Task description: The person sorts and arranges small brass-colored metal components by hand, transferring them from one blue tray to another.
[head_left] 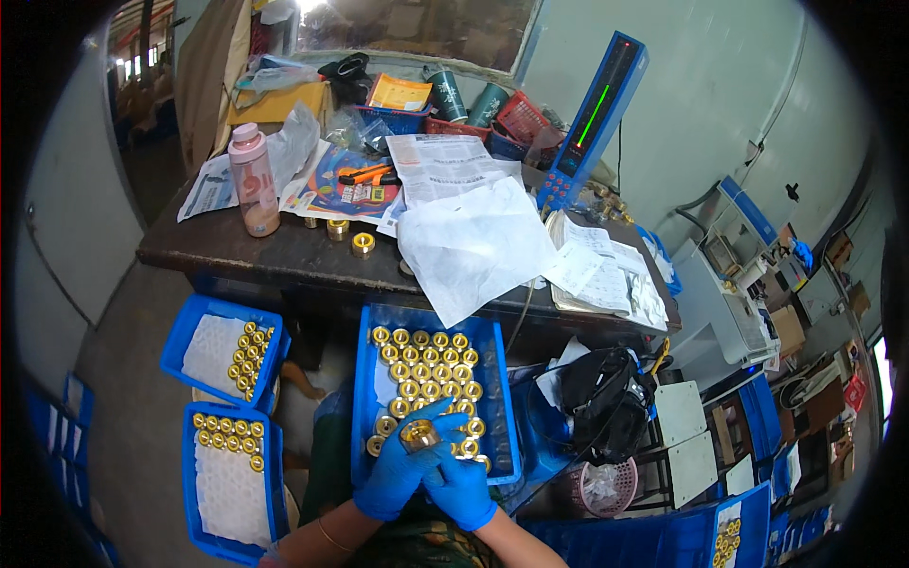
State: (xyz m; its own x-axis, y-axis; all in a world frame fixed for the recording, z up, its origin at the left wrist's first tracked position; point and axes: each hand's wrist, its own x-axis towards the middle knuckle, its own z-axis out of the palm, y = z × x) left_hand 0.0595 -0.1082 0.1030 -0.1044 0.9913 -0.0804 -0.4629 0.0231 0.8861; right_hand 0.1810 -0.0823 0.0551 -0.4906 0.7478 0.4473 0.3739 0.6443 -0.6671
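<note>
Both my hands wear blue gloves and meet over the near part of a blue plastic bin (508,398). Between them is a gold-coloured metal ring (419,434), its round opening tilted up. My left hand (390,476) has its fingers around the ring from the left and the far side. From the right, my right hand (461,485) closes on the same ring, and its fingertips are partly hidden. Rows of similar metal rings (431,357) stand in the bin under and beyond my hands. Two more rings (363,245) sit on the dark table edge.
Two blue trays (191,473) at the left hold more rings on white liners. On the dark table (312,265) are a pink bottle (254,185), papers (473,248), an orange cutter (365,174) and a blue gauge column (597,118). A black bag (606,398) sits right of the bin.
</note>
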